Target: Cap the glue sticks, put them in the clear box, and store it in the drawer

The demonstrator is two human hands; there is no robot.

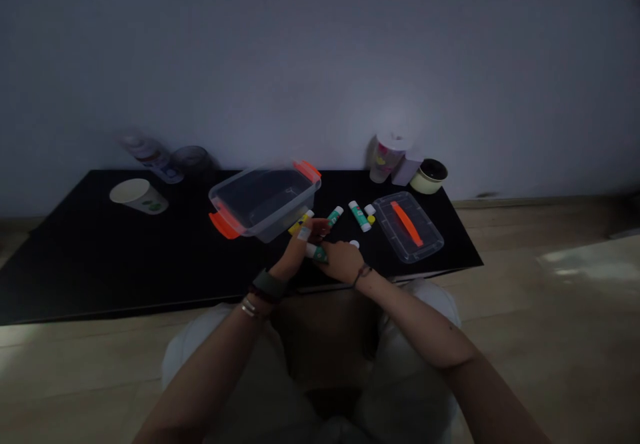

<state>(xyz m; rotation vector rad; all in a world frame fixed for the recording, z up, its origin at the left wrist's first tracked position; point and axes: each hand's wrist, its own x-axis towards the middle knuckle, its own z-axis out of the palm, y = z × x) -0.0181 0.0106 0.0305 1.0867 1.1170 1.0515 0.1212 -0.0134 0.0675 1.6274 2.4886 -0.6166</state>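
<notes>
Box (283,219) open-topped, lid (409,225) off | right fingers (334,256) closed around glue stick (315,252) | left fingers (319,226) bent, hold unclear

In your right hand (343,261) is a green-and-white glue stick (316,252), just in from the near edge of the table (165,264), its white end toward the left edge. Farther in from that edge, your left hand (318,229) partly covers a yellow glue stick (301,221) with a pale end, and a second green stick (335,216) slants past its fingers, white end toward the far right corner. A third green stick (359,217) lies flat and bare to your view, slanting toward the near right corner.
</notes>
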